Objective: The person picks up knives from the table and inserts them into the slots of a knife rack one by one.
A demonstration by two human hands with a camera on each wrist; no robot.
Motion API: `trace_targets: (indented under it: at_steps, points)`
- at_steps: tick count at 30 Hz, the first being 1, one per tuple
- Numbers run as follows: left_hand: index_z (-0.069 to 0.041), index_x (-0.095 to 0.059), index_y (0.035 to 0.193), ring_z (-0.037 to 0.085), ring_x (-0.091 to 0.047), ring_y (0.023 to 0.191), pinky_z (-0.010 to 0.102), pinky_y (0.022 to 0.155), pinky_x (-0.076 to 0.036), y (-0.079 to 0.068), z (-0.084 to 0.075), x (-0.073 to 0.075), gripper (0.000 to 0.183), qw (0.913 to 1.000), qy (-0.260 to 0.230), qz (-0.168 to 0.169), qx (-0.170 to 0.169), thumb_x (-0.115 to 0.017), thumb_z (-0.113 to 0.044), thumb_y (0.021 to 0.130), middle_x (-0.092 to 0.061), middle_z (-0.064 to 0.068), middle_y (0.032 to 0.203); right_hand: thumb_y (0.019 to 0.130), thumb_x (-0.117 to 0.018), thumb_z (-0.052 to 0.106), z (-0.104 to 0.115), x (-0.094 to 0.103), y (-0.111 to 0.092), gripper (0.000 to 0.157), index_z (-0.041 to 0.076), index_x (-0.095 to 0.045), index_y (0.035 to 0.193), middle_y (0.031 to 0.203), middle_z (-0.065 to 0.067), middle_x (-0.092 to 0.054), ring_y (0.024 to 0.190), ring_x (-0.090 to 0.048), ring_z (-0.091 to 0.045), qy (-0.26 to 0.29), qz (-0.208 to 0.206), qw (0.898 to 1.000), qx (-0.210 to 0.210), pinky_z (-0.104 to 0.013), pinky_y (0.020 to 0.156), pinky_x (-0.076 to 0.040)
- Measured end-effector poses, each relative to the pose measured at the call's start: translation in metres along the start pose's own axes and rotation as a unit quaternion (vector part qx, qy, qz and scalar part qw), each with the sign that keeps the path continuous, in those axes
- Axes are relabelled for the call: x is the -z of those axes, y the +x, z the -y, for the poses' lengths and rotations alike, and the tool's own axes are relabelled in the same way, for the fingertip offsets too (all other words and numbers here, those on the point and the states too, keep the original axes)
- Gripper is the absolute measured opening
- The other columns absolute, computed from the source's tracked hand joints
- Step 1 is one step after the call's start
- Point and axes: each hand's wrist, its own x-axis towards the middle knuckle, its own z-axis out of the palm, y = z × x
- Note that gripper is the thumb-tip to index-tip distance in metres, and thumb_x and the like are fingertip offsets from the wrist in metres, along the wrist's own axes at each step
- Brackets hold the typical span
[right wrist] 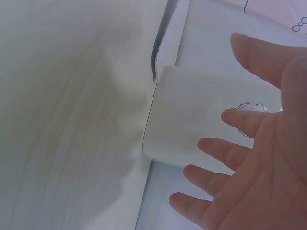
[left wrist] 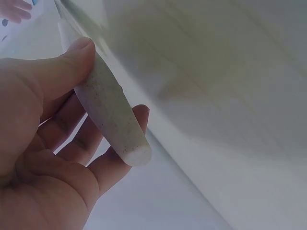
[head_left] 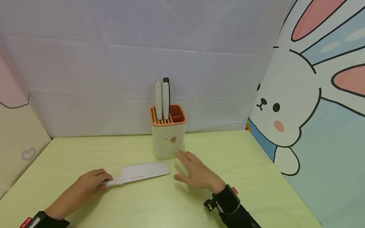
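A white cleaver [head_left: 144,171] is low over the table, its broad blade pointing right. My left hand [head_left: 92,183] grips its pale handle [left wrist: 111,108], thumb on one side and fingers curled round the other in the left wrist view. Beside the blade's tip, my right hand [head_left: 196,172] is spread with nothing in it, fingertips near the base of the knife block [head_left: 169,142]. That block is cream with an orange slotted top, and a white-handled pair of knives [head_left: 162,100] plus a black-handled tool [head_left: 166,79] stand in it. In the right wrist view the block [right wrist: 192,110] lies beyond the straight fingers.
The pale yellow-green table [head_left: 137,205] runs back to a white cloth backdrop [head_left: 114,69] behind the block. A rabbit-printed panel [head_left: 288,110] borders the right side, and a cream panel with a heart [head_left: 25,152] borders the left.
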Motion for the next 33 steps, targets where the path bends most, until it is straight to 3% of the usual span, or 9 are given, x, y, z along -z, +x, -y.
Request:
trace_targets:
  at_steps: [4,11,25,33]
  points:
    - [-0.02,-0.064,0.097,0.003,-0.052,0.08,0.023,0.064,-0.05,0.006,-0.005,-0.005,0.039,0.9999,-0.003,0.011,0.007,-0.085,-0.012,0.066,-0.053,-0.015,0.092,0.093,-0.057,0.051,-0.001,0.001,-0.001,0.074,0.017,-0.024,0.151,0.155,-0.01,-0.021,0.14,-0.016,-0.03,-0.003,0.001,1.0,-0.003,-0.051,0.109,-0.025]
    - [-0.02,-0.064,0.097,0.002,-0.052,0.08,0.022,0.066,-0.05,0.02,-0.013,-0.014,0.038,0.9997,-0.019,0.01,0.009,-0.085,-0.01,0.067,-0.054,-0.014,0.092,0.093,-0.059,0.047,-0.004,0.003,-0.001,0.073,0.017,-0.026,0.151,0.154,-0.011,-0.023,0.14,-0.015,-0.03,0.001,-0.007,1.0,-0.006,-0.052,0.109,-0.026]
    - [-0.017,-0.065,0.098,0.006,-0.052,0.082,0.027,0.067,-0.051,0.054,-0.036,-0.03,0.033,0.9984,-0.055,0.01,-0.001,-0.082,-0.008,0.071,-0.055,-0.01,0.093,0.091,-0.064,0.042,-0.006,0.008,-0.003,0.071,0.016,-0.031,0.149,0.152,-0.011,-0.026,0.138,-0.018,-0.033,-0.022,-0.01,0.999,-0.021,-0.052,0.109,-0.024]
    - [-0.017,-0.065,0.095,0.006,-0.052,0.082,0.026,0.069,-0.052,0.077,-0.045,-0.043,0.031,0.9984,-0.048,0.027,0.013,-0.083,-0.009,0.071,-0.056,-0.01,0.091,0.091,-0.065,0.042,-0.008,0.009,-0.003,0.072,0.018,-0.03,0.149,0.153,-0.01,-0.025,0.139,-0.017,-0.032,-0.025,-0.004,0.999,-0.03,-0.052,0.109,-0.024]
